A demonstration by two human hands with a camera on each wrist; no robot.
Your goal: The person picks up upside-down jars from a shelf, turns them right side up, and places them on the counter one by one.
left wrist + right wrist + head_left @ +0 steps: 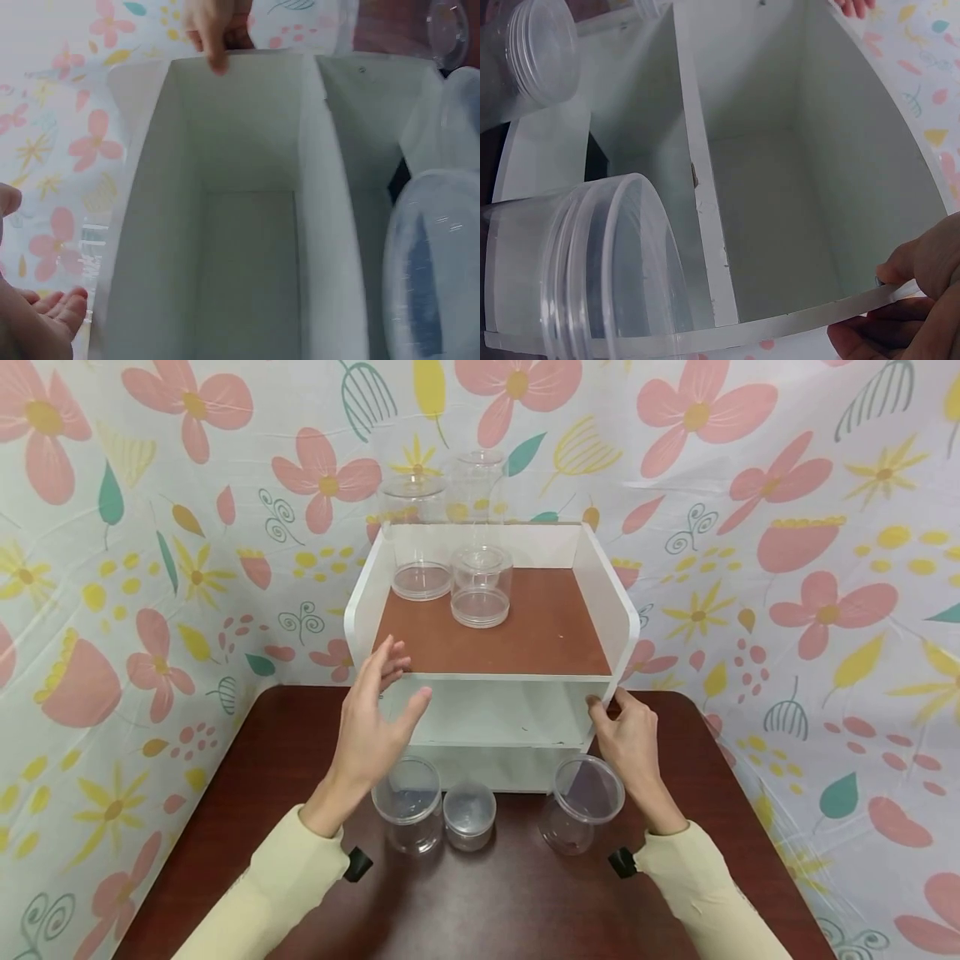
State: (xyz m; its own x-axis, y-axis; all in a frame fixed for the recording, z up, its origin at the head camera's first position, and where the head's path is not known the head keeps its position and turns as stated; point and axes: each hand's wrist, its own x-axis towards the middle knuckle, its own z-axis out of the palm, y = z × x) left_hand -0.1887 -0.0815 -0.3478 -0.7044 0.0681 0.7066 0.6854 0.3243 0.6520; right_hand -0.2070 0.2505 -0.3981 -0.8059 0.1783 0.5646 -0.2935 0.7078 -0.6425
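Observation:
A white shelf unit (480,710) with a brown top board (540,635) stands on the table, two compartments under its top. My right hand (632,735) pinches the front edge of its right side panel between thumb and fingers, seen closely in the right wrist view, where the hand (922,289) is at lower right. Fingers spread and relaxed, my left hand (371,727) is raised by the left front corner of the unit, holding nothing. In the left wrist view this hand (45,322) shows at the left edge, beside the panel.
Clear lidded jars stand on the top board: a tall jar (422,581) at left and another jar (480,602) beside it. On the dark red table (510,902), a left jar (412,835), a short jar (469,818) and a right jar (567,831) stand before the unit. Flowered cloth surrounds the table.

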